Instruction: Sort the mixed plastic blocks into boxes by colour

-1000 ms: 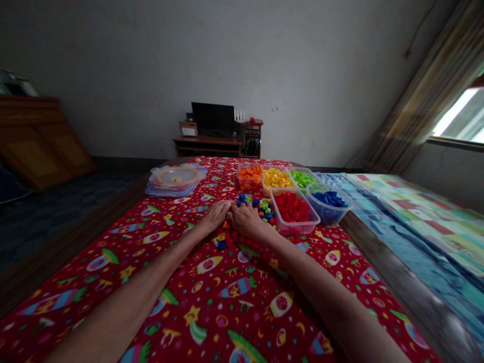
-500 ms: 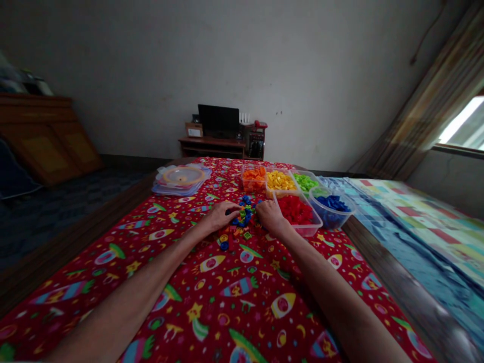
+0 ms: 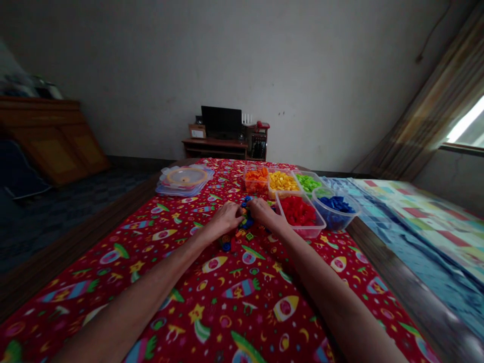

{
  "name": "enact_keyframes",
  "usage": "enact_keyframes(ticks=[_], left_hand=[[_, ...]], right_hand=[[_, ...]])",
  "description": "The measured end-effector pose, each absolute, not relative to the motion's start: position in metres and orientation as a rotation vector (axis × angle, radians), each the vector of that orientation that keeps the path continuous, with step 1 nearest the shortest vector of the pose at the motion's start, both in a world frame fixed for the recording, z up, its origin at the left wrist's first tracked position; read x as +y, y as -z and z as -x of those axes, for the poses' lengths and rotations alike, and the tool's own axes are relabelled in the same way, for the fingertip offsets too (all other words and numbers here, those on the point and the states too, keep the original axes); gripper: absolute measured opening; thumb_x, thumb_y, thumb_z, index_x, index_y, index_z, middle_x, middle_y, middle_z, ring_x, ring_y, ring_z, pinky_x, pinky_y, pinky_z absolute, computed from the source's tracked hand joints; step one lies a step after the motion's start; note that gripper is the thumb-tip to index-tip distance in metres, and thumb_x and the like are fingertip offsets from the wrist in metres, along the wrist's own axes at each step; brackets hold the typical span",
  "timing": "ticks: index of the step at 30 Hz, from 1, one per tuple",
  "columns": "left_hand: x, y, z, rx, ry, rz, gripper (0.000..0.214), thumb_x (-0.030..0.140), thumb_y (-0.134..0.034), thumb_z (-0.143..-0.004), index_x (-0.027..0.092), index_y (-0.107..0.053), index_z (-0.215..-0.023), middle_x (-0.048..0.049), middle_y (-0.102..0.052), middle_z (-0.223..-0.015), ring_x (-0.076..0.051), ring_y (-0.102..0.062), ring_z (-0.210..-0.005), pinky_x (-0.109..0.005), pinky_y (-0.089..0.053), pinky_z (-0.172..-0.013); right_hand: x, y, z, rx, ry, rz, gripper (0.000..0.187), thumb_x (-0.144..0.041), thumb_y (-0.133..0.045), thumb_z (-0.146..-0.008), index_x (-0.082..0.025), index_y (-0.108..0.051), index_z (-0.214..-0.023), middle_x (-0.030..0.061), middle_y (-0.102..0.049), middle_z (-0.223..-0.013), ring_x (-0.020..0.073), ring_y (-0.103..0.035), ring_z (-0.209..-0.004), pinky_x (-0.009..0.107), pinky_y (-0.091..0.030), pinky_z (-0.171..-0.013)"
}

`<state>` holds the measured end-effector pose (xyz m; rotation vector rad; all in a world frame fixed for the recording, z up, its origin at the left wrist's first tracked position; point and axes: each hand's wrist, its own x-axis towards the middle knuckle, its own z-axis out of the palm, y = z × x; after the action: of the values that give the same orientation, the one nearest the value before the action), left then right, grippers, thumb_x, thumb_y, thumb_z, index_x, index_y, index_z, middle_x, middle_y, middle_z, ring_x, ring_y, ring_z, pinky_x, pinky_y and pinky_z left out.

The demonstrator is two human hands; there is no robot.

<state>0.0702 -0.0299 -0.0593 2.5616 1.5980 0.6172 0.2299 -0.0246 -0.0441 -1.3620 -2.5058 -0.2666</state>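
My left hand [image 3: 228, 218] reaches in from the left, thumb and fingers drawn together at a small pile of mixed plastic building pieces [image 3: 247, 223]. Close beside it my right hand [image 3: 263, 212] bends over the same pile, fingertips curled in toward the left hand. Whatever is between the fingers of either hand is too small and too covered to name. Blue, green, orange and yellow pieces show between and below the hands. A blue round piece [image 3: 226, 246] and a green square piece [image 3: 249, 236] lie on the near side of the pile.
Right of the hands stand clear tubs of red pieces [image 3: 298, 212], blue pieces [image 3: 336, 204], orange pieces [image 3: 256, 176], yellow pieces [image 3: 282, 180] and green pieces [image 3: 305, 182]. Stacked lids [image 3: 185, 180] lie at the back left. A red patterned cloth [image 3: 212, 302] covers the table.
My right hand has shifted left, nearer my left hand, and its fingertips have come close to the left ones. The left fingers have closed further. The view has shifted slightly.
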Motion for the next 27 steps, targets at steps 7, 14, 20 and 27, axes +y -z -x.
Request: enact_keyframes(ticks=[7,14,20,27], left_hand=[[-0.026,0.064,-0.068,1.571,-0.650,-2.598,0.014,0.029,-0.059,-0.075,0.018,-0.066,-0.071,-0.0071,-0.068,-0.079,-0.023,-0.061,-0.083,-0.030,-0.047,-0.076],[-0.014,0.069,-0.063,1.464,-0.816,-2.537,0.018,0.037,-0.063,-0.070,0.019,-0.066,-0.067,-0.0039,-0.068,-0.075,-0.020,-0.061,-0.074,-0.029,-0.049,-0.069],[-0.013,0.062,-0.055,1.358,-0.923,-2.412,0.028,0.045,-0.063,-0.072,0.018,-0.066,-0.065,-0.0053,-0.069,-0.077,-0.022,-0.063,-0.078,-0.032,-0.049,-0.074],[-0.014,0.056,-0.048,1.363,-1.020,-2.320,0.038,0.055,-0.056,-0.077,0.019,-0.067,-0.070,-0.0055,-0.070,-0.081,-0.021,-0.064,-0.080,-0.032,-0.049,-0.077]], right_hand=[[-0.020,0.040,-0.229,-2.573,0.094,1.491,0.026,-0.008,-0.043,-0.088,-0.005,-0.066,-0.101,0.0166,-0.068,-0.095,0.0195,-0.062,-0.088,0.025,-0.043,-0.074],[-0.024,0.034,-0.232,-2.679,-0.081,1.522,0.032,-0.012,-0.044,-0.087,-0.012,-0.060,-0.115,0.0152,-0.065,-0.111,0.0206,-0.061,-0.104,0.026,-0.045,-0.082],[-0.023,0.025,-0.234,-2.754,-0.095,1.514,0.030,-0.008,-0.044,-0.085,-0.012,-0.065,-0.106,0.0146,-0.067,-0.105,0.0198,-0.062,-0.101,0.025,-0.044,-0.082],[-0.033,0.017,-0.237,-2.572,-0.158,1.495,0.028,-0.011,-0.053,-0.081,-0.012,-0.067,-0.105,0.0132,-0.069,-0.104,0.0203,-0.062,-0.100,0.025,-0.045,-0.082]])
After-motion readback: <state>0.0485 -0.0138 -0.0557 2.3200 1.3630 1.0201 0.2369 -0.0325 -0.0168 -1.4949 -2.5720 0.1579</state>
